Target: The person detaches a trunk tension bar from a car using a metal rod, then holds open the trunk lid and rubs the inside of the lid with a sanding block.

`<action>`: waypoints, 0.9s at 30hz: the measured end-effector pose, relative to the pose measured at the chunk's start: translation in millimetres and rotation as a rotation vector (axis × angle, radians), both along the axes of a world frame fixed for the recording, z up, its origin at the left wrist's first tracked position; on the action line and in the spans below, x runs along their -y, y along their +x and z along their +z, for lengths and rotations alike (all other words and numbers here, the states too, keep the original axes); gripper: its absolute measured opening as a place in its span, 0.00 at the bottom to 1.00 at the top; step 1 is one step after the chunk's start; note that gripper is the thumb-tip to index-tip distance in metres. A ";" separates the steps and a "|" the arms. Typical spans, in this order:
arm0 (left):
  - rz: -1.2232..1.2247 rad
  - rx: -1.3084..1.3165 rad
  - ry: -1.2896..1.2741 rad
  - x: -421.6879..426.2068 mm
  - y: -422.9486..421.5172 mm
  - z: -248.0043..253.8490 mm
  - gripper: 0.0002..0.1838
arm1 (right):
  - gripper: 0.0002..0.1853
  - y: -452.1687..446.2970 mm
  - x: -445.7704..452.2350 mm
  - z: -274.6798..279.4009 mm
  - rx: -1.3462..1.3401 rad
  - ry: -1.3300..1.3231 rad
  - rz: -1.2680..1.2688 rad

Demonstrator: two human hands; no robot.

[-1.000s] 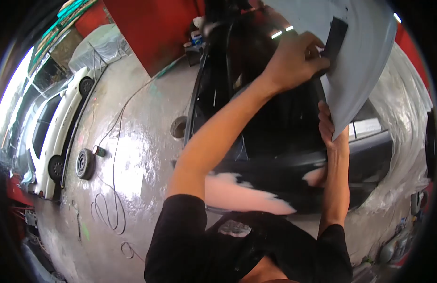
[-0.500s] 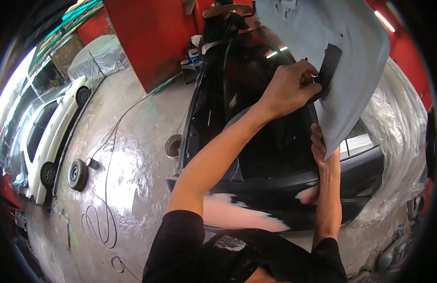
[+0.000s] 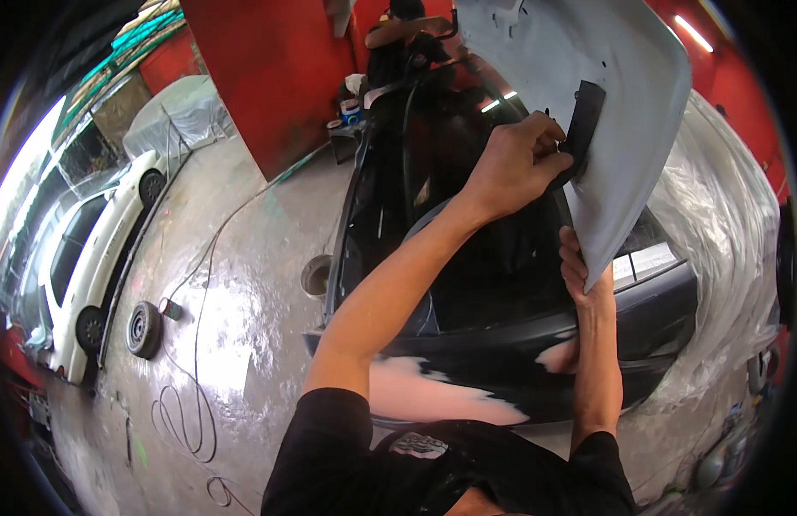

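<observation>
A large pale grey car panel [image 3: 643, 112] stands tilted on the right side of the view, tapering to a corner at its lower end. My left hand [image 3: 517, 165] is closed, thumb and fingers pinching the near side of a flat black strip [image 3: 586, 116] that lies against the panel's face. What kind of part the strip is, I cannot make out. Lower down, my right hand [image 3: 574, 265] grips the panel at its lower corner, with the fingers showing along the left edge and the palm hidden behind. Behind both hands is a black car [image 3: 493, 249] with pinkish filler patches [image 3: 433, 391].
Clear plastic sheeting [image 3: 716, 232] drapes the right side. Another person [image 3: 407, 43] is beyond the car. On the floor to the left are a wheel [image 3: 144, 329], a can [image 3: 169, 308], a bucket [image 3: 316, 277] and a looping hose [image 3: 211, 344]. A white car [image 3: 97, 249] stands far left.
The view has shifted slightly, and the panel, the black strip and both hands appear a little further left. Both hands keep their grips.
</observation>
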State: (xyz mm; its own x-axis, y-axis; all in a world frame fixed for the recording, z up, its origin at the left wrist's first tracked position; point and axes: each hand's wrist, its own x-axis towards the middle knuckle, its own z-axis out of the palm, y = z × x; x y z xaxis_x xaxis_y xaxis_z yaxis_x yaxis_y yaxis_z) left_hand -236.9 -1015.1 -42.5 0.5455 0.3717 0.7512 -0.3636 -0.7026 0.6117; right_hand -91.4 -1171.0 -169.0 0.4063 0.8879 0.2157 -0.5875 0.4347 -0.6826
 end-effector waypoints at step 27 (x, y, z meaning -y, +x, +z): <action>0.228 -1.059 -0.309 -208.5 -267.2 -321.4 0.17 | 0.17 40.1 -7.8 2.4 0.044 0.067 0.676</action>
State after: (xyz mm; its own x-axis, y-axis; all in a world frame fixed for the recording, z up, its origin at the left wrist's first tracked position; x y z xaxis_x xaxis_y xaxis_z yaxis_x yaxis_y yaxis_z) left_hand -504.1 -806.7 -363.9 0.7489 0.6343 -0.1916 0.5599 -0.4512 0.6949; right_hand -51.4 -1163.2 -166.6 -0.2435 0.9278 0.2827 -0.7172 0.0240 -0.6965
